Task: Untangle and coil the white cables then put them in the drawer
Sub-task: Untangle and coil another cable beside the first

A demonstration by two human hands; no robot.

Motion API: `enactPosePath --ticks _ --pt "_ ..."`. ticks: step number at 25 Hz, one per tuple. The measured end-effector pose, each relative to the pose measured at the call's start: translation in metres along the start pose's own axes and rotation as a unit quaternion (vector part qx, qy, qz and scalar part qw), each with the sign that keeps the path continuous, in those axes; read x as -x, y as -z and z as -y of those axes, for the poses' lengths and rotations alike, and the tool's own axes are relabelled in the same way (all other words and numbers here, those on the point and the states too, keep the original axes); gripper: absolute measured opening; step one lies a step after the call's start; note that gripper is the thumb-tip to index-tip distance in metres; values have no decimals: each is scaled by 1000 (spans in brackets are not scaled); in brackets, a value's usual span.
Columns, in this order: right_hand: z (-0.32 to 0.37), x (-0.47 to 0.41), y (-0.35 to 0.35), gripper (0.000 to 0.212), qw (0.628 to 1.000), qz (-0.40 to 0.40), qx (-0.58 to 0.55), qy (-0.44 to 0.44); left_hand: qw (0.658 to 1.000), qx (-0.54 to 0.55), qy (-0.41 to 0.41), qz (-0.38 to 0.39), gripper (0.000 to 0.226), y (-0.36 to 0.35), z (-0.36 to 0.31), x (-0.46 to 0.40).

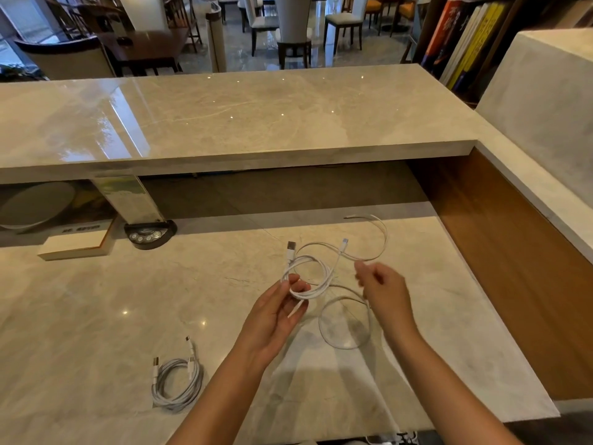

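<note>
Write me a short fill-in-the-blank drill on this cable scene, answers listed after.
1. The left hand holds a partly wound coil of ____ cable.
2. The finished coil lies on the desk to the person's ____.
3. The right hand is on the ____ stretch of cable.

Answers: white; left; loose

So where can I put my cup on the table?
Bare patches: left of the left hand, between the white block and the coiled cable. Crowded: around the loose cable by the right hand.
</note>
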State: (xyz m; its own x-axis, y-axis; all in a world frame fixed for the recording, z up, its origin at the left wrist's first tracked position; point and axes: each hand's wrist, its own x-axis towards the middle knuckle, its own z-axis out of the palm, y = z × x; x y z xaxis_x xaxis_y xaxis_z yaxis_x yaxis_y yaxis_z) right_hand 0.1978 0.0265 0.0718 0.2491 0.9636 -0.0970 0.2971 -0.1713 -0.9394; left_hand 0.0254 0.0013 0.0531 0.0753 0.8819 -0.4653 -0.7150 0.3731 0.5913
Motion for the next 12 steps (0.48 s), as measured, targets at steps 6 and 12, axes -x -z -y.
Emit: enactPosePath --ticks 6,12 --pt "3 8 -31 6 991 37 -97 -81 998 -38 -14 40 27 -7 10 5" --pt "-2 9 -42 37 977 101 -93 -165 997 -40 -1 72 25 0 6 7"
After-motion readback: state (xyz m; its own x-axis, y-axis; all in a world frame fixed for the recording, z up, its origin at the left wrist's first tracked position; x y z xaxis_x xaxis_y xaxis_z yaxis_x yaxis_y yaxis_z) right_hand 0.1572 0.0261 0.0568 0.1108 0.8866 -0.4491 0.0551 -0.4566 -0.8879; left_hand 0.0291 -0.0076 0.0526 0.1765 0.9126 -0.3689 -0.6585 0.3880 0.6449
